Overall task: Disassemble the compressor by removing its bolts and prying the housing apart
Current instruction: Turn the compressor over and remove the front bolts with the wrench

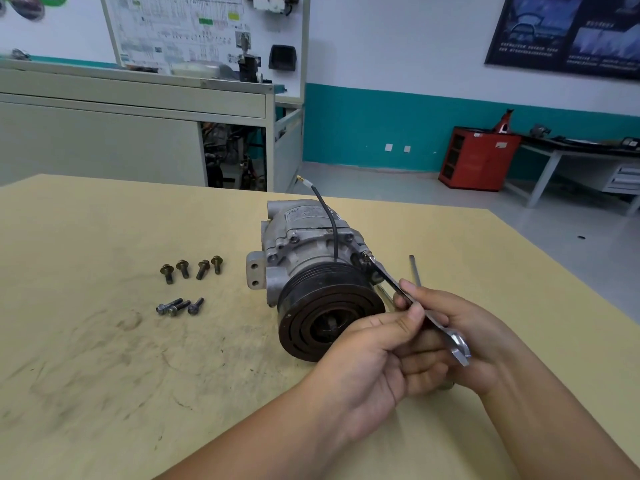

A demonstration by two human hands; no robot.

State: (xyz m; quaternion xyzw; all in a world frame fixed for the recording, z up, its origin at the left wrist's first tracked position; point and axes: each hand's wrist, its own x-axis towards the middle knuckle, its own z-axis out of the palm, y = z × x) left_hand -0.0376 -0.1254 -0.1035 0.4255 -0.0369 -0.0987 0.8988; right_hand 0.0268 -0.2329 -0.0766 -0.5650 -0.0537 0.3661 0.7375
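Seven bolts [203, 269] lie left of compressor [304, 251]; both hands' [367, 362] [491, 348] fingers [412, 317] pinch the wrench [460, 345].

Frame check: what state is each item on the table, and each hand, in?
compressor: on its side, housing closed.
wrench: far end at the compressor's side, held in both hands.
left hand: pinches wrench.
right hand: grips wrench.
seven bolts: out, loose on table.
wire: sticks up, end free.
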